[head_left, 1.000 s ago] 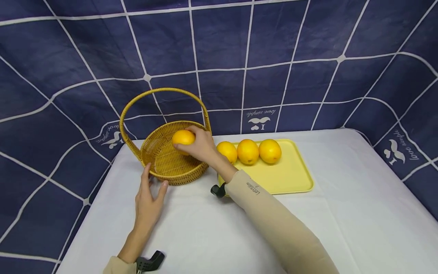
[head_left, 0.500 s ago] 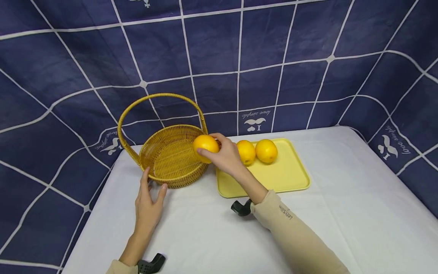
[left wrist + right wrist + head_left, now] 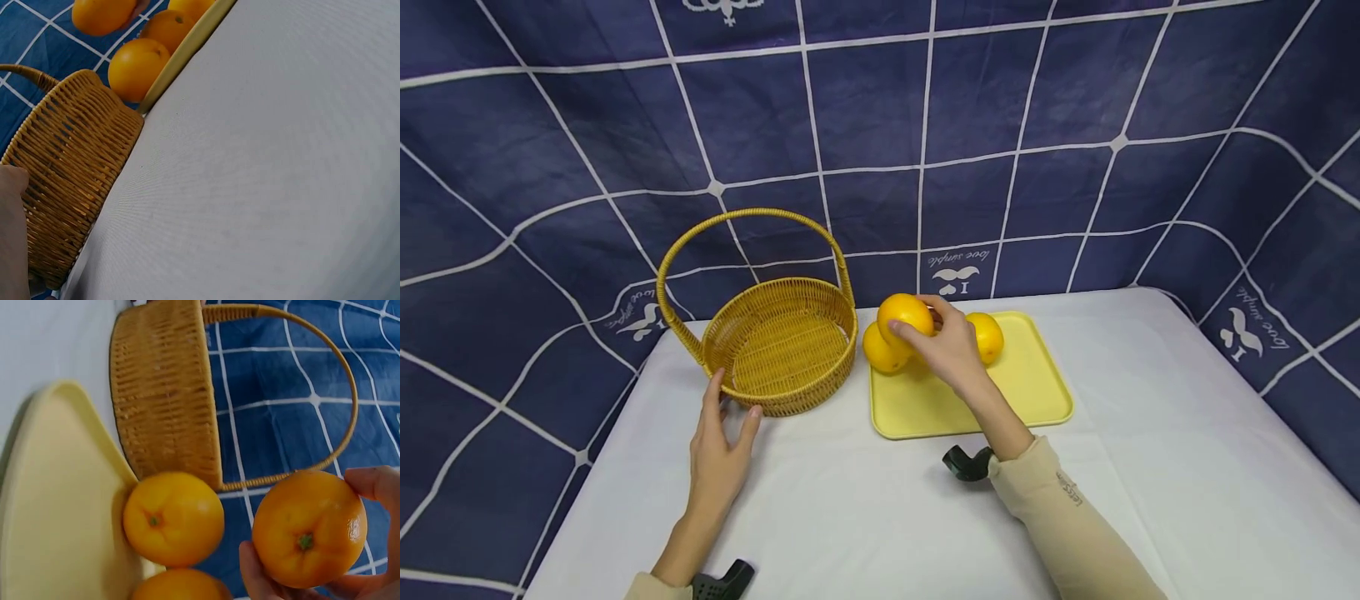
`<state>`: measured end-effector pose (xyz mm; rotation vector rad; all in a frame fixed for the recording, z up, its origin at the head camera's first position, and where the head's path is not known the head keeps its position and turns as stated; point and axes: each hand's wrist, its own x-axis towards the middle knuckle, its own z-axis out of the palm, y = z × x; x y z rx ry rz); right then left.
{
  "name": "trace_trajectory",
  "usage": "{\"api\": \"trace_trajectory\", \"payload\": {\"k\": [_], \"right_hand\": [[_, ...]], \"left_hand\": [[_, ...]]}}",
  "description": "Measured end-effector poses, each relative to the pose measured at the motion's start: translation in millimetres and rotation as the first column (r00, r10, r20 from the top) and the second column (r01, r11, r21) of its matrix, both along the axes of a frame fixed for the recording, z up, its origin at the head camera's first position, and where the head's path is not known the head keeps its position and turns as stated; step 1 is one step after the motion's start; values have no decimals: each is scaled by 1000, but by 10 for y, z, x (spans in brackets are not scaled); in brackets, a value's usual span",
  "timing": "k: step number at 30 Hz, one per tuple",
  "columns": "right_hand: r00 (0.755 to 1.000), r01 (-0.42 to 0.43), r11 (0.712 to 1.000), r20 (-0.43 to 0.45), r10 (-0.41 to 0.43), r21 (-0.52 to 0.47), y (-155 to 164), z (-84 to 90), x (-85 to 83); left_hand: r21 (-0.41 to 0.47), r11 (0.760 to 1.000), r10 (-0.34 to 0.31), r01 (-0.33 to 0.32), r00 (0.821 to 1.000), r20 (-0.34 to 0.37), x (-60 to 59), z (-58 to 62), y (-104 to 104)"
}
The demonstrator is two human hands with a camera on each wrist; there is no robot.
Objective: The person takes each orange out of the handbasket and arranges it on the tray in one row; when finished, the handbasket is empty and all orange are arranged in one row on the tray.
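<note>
My right hand point(image 3: 943, 346) grips an orange point(image 3: 906, 316) point(image 3: 309, 528) in the air above the back left of the yellow tray point(image 3: 1030, 392). Two more oranges lie on the tray, one point(image 3: 880, 350) point(image 3: 173, 518) under the held one, another point(image 3: 987, 337) behind my hand. The wicker basket point(image 3: 778, 342) point(image 3: 65, 181) with a hoop handle stands left of the tray, nothing inside it. My left hand point(image 3: 724, 425) rests on the table with straight fingers touching the basket's near rim.
A white cloth covers the table point(image 3: 1150, 467). A blue cloth with white lines point(image 3: 880, 125) hangs behind and around it. The table's front and right parts are bare.
My right hand has carried the orange out of the basket, rightward over its rim to above the tray. The left hand has stayed at the basket.
</note>
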<state>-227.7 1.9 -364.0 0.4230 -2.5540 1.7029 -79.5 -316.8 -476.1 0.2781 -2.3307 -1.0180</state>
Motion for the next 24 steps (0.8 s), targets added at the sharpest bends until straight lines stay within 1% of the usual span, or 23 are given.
{"api": "trace_trajectory", "payload": {"k": [5, 12, 15, 19, 24], "right_hand": [[997, 71, 998, -26, -71, -4, 168, 13, -90], [982, 180, 984, -55, -181, -6, 496, 59, -234], [967, 247, 969, -70, -246, 6, 647, 55, -290], [940, 336, 941, -76, -333, 37, 831, 46, -358], [920, 393, 916, -26, -392, 79, 1014, 7, -439]], "left_hand": [[-3, 1000, 4, -4, 1000, 11, 8, 14, 19], [-8, 1000, -1, 1, 1000, -12, 20, 46, 41], [-8, 1000, -9, 9, 1000, -11, 17, 50, 48], [-5, 1000, -10, 10, 1000, -6, 12, 37, 43], [-5, 1000, 4, -4, 1000, -15, 1, 3, 8]]}}
